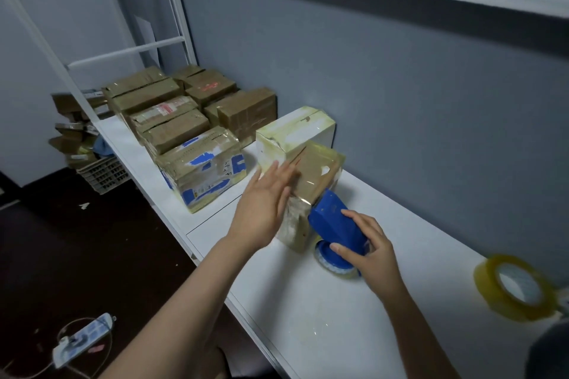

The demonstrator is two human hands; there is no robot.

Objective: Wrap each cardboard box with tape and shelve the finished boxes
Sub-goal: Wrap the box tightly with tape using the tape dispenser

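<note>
The box (314,174) lies on the white worktop (415,240), touching a white box (295,129) behind it, with taped boxes (172,120) stacked farther left. The left hand (264,197) is spread flat, its straight fingers against the box's top. The right hand (368,251) grips a blue tape dispenser (332,218) whose front meets the box's near end. A spare tape roll (517,289) sits well apart on the right.
</note>
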